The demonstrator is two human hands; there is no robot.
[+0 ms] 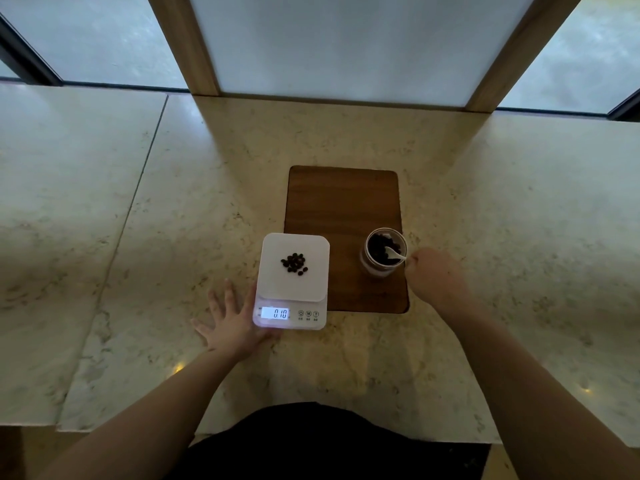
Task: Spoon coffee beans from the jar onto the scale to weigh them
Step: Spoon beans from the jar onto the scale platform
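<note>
One small heap of coffee beans (294,264) sits mid-platform on scale (292,281), display lit. Left hand (231,323) lies flat on table (138,237), fingers (221,301) spread, holding nothing, edge against scale, likely steadying it. Right hand (433,277) fingers closed on white spoon (394,252), bowl dipped into open jar (383,252) on wooden board (343,206), likely loading next scoop.

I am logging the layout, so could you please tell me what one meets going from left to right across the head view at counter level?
Left hand → scale with coffee beans → jar with white spoon → right hand.
</note>
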